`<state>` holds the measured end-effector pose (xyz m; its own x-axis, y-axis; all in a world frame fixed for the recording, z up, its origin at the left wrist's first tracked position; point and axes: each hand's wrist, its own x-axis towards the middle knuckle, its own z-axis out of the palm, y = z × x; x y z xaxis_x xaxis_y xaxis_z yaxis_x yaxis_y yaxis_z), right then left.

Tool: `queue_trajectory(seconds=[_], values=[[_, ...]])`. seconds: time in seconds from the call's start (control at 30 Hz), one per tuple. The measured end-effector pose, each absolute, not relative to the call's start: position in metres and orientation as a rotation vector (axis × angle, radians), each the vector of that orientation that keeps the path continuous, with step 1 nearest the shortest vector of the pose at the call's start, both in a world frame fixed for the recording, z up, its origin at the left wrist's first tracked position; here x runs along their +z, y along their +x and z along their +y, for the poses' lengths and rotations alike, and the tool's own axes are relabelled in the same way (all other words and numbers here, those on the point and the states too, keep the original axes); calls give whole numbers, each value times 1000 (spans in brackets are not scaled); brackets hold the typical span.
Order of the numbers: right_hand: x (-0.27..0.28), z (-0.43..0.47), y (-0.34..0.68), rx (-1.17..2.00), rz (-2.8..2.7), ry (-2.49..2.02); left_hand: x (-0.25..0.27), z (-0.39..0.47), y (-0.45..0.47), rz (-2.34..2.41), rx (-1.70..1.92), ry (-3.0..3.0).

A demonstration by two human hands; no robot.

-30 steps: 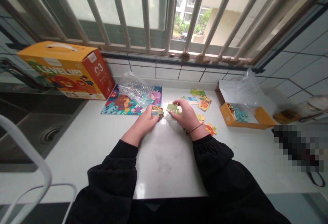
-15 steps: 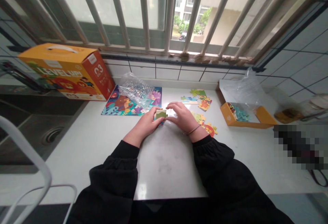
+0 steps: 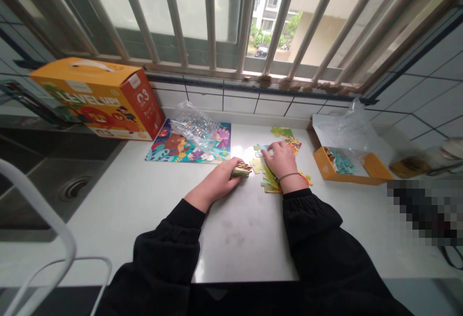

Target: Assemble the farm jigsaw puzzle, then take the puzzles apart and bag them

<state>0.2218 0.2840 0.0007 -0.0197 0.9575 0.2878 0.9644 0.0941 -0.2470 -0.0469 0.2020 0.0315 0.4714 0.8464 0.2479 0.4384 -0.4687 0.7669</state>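
Observation:
A small stack of puzzle pieces (image 3: 241, 171) is gripped by my left hand (image 3: 220, 178), thumb along the near side and fingers around the far side. My right hand (image 3: 282, 161) is over the pieces on the counter, its fingers bent. Its fingertips are on a pale blue puzzle piece (image 3: 259, 152), partly hidden by the hand. Just below lie yellow-green puzzle pieces (image 3: 257, 165), their right part covered by the hand and wrist. Behind the hand are joined green and orange puzzle pieces (image 3: 293, 144).
At the back left, a crumpled clear plastic bag (image 3: 195, 125) lies on a colourful picture sheet (image 3: 168, 149), beside an orange carton (image 3: 104, 99). On the right an open orange box (image 3: 334, 173) holds pieces and plastic. A sink (image 3: 36, 185) borders the counter (image 3: 235, 239) at left.
My right hand has left the stack and moved right, onto the laid-out pieces. The pale blue piece has shifted towards me and left. My left hand keeps the stack, now slightly lower and further right.

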Motion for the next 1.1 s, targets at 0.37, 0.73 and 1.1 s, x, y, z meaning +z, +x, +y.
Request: queue_trajectory(seconds=[0.37,0.73,1.1], values=[[0,287,227,158,-1972,-1795,31,198,-44,1214,895,2019],[-2,282,228,86,-1972,-1954,24,207,-44,1341,930,2009],[19,280,235,562,-1814,-1741,21,208,-45,1455,947,1924]])
